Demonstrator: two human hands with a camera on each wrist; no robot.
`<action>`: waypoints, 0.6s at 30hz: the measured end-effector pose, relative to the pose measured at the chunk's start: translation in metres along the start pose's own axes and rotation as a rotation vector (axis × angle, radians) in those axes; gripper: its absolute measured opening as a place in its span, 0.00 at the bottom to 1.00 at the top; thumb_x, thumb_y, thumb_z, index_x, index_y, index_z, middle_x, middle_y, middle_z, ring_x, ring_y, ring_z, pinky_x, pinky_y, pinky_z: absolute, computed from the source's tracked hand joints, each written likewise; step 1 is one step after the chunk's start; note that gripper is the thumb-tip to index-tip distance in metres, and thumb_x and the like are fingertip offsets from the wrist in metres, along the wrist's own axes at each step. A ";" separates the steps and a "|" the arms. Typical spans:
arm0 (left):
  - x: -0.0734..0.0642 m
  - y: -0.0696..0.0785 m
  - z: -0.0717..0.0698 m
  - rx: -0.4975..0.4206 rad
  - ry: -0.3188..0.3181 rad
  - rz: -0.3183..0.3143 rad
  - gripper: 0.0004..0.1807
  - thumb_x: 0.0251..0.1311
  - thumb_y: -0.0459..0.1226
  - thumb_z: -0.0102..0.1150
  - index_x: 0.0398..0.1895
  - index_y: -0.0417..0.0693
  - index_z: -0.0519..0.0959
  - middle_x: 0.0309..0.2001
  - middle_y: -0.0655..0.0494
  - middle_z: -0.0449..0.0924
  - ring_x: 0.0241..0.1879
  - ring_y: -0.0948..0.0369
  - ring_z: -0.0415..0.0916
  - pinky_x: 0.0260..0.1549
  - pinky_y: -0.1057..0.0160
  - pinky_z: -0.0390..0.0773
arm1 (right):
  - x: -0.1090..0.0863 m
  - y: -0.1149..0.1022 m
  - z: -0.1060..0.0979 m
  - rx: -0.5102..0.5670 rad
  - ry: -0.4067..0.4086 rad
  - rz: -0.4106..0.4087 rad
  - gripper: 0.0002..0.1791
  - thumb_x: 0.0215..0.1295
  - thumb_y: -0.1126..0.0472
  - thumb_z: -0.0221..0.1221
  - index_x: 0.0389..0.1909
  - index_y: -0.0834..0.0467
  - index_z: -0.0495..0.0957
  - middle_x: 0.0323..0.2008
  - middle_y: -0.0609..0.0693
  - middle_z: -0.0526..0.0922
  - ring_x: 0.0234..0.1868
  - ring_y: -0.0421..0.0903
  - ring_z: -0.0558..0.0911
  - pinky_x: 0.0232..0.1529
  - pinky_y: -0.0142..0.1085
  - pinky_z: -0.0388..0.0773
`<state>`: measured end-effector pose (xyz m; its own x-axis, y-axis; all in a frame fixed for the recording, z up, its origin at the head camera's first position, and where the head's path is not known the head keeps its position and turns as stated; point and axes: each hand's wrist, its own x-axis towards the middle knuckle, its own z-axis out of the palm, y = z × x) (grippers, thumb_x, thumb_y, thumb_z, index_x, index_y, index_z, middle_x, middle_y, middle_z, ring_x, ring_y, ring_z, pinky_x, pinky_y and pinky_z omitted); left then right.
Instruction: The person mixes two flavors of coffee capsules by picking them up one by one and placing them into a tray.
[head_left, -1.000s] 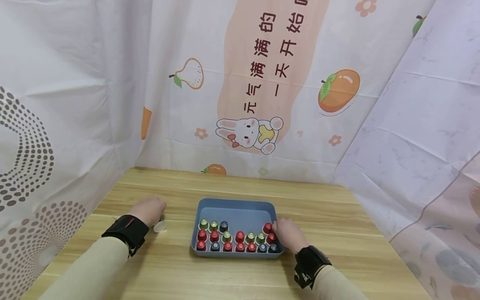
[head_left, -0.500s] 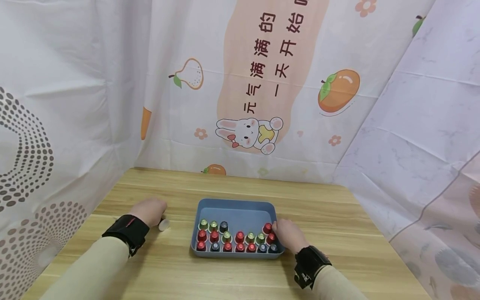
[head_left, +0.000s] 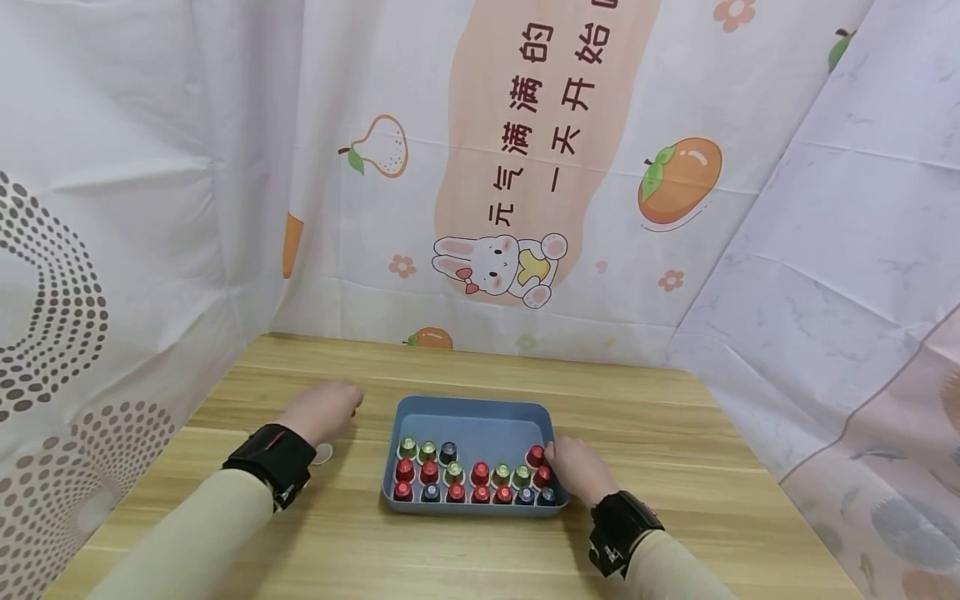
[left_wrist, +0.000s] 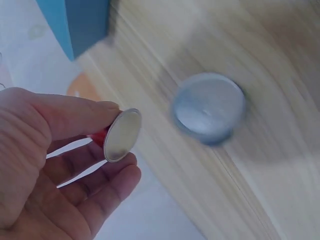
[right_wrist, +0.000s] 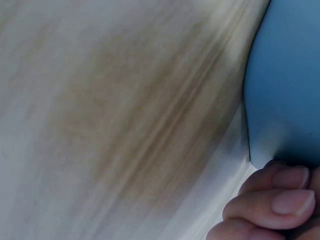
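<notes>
My left hand (head_left: 324,412) is raised over the table left of the tray. Between thumb and fingers it pinches a red coffee capsule (left_wrist: 123,135), its pale foil lid facing outward in the left wrist view. A second capsule (left_wrist: 210,106) rests on the wood below with its silvery lid up; its body is mostly hidden. In the head view my right hand (head_left: 581,469) grips the right side of the blue-grey tray (head_left: 475,407). Its curled fingers (right_wrist: 270,207) show against the tray wall in the right wrist view.
Inside the tray, red, green and dark blue capsules (head_left: 480,474) stand in rows along the near side; bare tray floor (head_left: 480,432) shows behind them. The wooden table (head_left: 420,554) reaches back to a printed curtain (head_left: 360,308), with more cloth on both sides.
My left hand has moved to the right and away from me, lifting the red capsule, while the other capsule stays on the table. The right hand and the tray have kept their place.
</notes>
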<state>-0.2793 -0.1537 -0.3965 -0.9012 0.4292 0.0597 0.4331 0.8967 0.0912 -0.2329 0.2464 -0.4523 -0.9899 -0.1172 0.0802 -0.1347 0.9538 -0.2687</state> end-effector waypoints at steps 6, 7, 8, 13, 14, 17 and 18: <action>0.009 0.016 -0.002 -0.019 0.064 0.053 0.08 0.60 0.28 0.64 0.30 0.47 0.76 0.28 0.57 0.72 0.28 0.60 0.69 0.30 0.58 0.73 | 0.000 0.000 0.000 -0.003 -0.003 -0.003 0.17 0.73 0.64 0.52 0.20 0.57 0.73 0.21 0.49 0.73 0.23 0.46 0.70 0.30 0.45 0.73; 0.010 0.019 -0.002 -0.025 0.072 0.064 0.07 0.59 0.28 0.64 0.31 0.47 0.76 0.29 0.57 0.72 0.28 0.60 0.69 0.30 0.58 0.73 | 0.000 0.000 0.000 -0.002 -0.003 -0.001 0.18 0.73 0.64 0.52 0.20 0.57 0.73 0.21 0.49 0.73 0.23 0.47 0.70 0.30 0.45 0.73; 0.011 0.022 -0.003 -0.028 0.083 0.077 0.08 0.59 0.28 0.64 0.32 0.47 0.76 0.29 0.57 0.72 0.28 0.60 0.70 0.30 0.57 0.74 | 0.000 0.000 0.000 -0.001 -0.002 0.001 0.18 0.73 0.64 0.52 0.20 0.57 0.73 0.21 0.49 0.73 0.23 0.47 0.70 0.30 0.45 0.73; 0.017 0.033 -0.002 -0.049 0.102 0.123 0.07 0.59 0.27 0.65 0.34 0.46 0.77 0.30 0.57 0.72 0.29 0.60 0.69 0.31 0.58 0.74 | 0.000 0.000 -0.001 -0.004 0.002 0.009 0.18 0.74 0.63 0.52 0.20 0.58 0.73 0.22 0.50 0.75 0.24 0.47 0.71 0.31 0.47 0.74; 0.018 0.034 -0.001 -0.053 0.105 0.129 0.08 0.59 0.27 0.65 0.34 0.46 0.77 0.30 0.57 0.73 0.29 0.60 0.70 0.31 0.58 0.74 | 0.000 0.000 -0.001 -0.007 0.001 0.007 0.18 0.74 0.63 0.52 0.20 0.58 0.73 0.22 0.50 0.75 0.24 0.47 0.71 0.31 0.47 0.75; 0.019 0.039 -0.001 -0.069 0.110 0.139 0.08 0.58 0.28 0.68 0.38 0.45 0.79 0.34 0.55 0.76 0.33 0.59 0.74 0.34 0.57 0.77 | 0.000 0.000 -0.001 -0.013 -0.001 0.007 0.18 0.74 0.63 0.52 0.20 0.58 0.73 0.22 0.50 0.75 0.24 0.48 0.71 0.31 0.47 0.75; 0.019 0.041 -0.001 -0.072 0.116 0.145 0.09 0.58 0.28 0.69 0.39 0.44 0.80 0.35 0.54 0.78 0.34 0.58 0.76 0.36 0.56 0.79 | 0.000 0.000 -0.001 -0.013 0.000 0.009 0.18 0.74 0.63 0.52 0.20 0.58 0.73 0.22 0.50 0.75 0.24 0.48 0.71 0.30 0.47 0.74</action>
<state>-0.2790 -0.1086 -0.3910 -0.8236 0.5342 0.1907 0.5618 0.8146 0.1443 -0.2334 0.2470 -0.4514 -0.9911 -0.1083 0.0780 -0.1249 0.9584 -0.2568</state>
